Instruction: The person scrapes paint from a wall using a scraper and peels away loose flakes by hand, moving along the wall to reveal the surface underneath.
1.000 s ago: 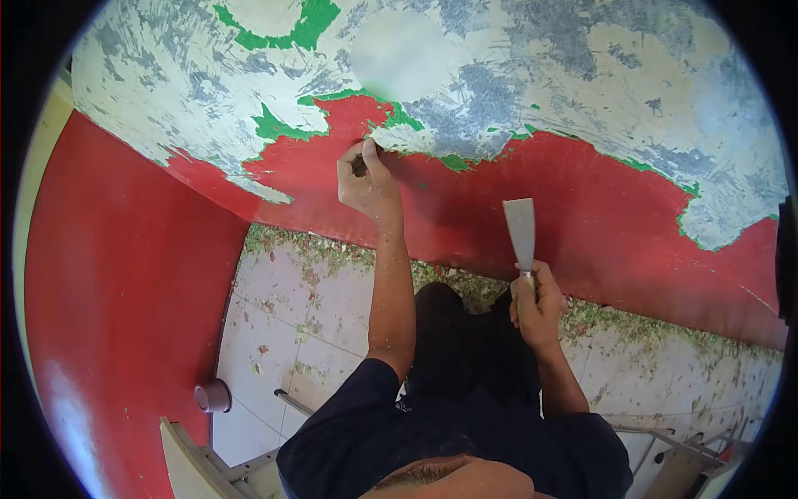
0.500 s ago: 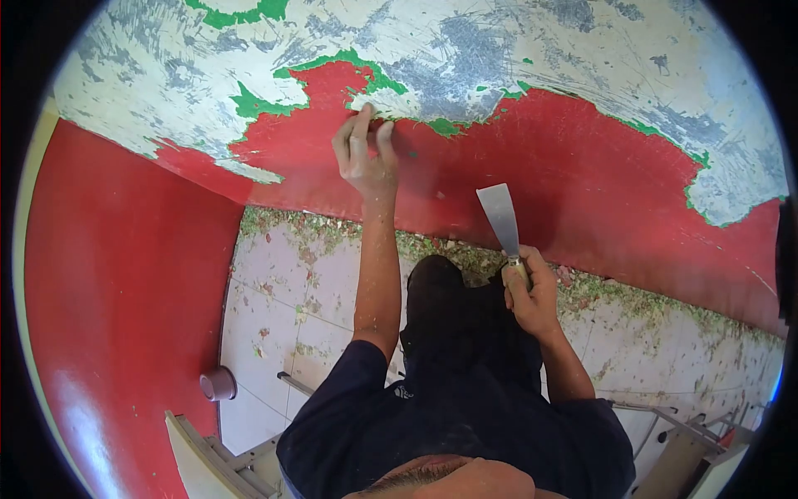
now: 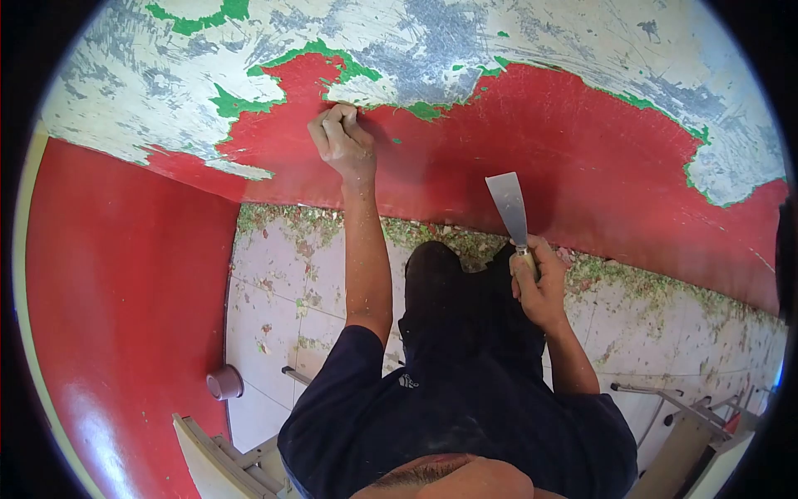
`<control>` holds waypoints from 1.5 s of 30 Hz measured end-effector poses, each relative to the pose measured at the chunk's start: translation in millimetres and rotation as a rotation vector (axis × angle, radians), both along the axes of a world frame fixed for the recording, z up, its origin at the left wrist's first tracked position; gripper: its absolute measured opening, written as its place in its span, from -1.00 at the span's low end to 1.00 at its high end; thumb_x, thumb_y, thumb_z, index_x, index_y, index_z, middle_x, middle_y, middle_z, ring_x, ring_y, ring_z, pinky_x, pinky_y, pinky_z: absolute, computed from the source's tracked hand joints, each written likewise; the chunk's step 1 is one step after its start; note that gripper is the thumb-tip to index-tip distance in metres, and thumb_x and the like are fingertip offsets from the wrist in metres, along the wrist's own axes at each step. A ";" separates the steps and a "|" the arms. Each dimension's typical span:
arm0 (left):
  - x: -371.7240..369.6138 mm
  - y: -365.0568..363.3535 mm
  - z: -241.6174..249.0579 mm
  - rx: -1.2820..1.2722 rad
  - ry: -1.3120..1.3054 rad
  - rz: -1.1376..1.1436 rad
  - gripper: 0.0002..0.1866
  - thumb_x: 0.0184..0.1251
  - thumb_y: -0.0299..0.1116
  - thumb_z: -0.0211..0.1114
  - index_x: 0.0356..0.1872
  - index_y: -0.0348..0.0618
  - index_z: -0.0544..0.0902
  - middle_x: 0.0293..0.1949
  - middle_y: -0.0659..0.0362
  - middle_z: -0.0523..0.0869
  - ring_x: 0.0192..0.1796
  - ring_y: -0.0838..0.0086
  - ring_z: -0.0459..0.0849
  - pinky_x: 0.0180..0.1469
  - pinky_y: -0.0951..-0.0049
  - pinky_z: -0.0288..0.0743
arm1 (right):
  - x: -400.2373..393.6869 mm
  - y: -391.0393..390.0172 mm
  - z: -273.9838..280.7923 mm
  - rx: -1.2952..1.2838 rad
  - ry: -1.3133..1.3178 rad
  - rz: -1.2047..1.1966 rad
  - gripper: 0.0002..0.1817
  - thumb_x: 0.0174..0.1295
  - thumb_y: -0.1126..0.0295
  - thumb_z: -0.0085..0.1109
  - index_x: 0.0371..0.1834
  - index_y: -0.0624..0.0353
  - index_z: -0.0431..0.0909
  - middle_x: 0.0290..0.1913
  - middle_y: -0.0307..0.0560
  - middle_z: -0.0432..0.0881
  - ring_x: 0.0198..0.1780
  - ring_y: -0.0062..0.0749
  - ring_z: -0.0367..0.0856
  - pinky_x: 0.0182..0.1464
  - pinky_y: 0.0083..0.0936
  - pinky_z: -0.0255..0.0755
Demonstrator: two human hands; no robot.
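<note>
My left hand (image 3: 344,148) is against the wall, its fingers curled in a pinch at the lower border of a bare patch (image 3: 445,54). Whatever the fingertips grip there is hidden. The patch is whitish and grey, with ragged green paint (image 3: 426,110) along its edge. Below it the wall still carries red paint (image 3: 482,154). My right hand (image 3: 542,287) is wrapped round the wooden handle of a paint scraper (image 3: 508,206). Its metal blade points up and is held in front of the red paint, apart from the bare edge.
Paint flakes (image 3: 632,287) litter the tiled floor (image 3: 274,324) along the foot of the wall. A second red wall (image 3: 125,291) meets it on the left. A small pinkish pot (image 3: 224,382) stands by that wall. Metal-and-board furniture (image 3: 690,432) is behind me on both sides.
My left hand's fingers have curled from a spread pose into a pinch at the paint edge. The scraper stays in my right hand. The view has shifted slightly.
</note>
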State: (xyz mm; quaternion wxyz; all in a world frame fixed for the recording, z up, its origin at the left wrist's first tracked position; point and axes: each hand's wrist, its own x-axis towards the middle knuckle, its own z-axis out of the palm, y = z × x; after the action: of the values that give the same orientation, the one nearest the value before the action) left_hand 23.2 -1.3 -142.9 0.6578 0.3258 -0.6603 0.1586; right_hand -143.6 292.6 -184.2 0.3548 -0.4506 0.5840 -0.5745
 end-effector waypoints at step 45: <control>-20.8 8.1 59.7 -0.074 0.381 -0.017 -0.79 0.02 -0.37 0.47 -0.27 -0.09 0.75 -0.21 0.14 0.67 -0.22 0.40 0.61 -0.19 0.40 0.53 | -115.2 -75.1 88.5 -0.911 0.849 0.157 -0.76 0.29 0.37 0.08 -0.18 0.37 0.56 -0.56 -0.11 0.52 -0.62 -0.46 0.47 -0.56 -0.58 0.33</control>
State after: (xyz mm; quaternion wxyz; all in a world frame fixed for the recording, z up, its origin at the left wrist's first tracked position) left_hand 2.4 6.8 -83.2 0.7837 0.3200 -0.5204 0.1126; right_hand -258.8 217.5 -95.8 -0.0948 -0.7870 0.3357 -0.5089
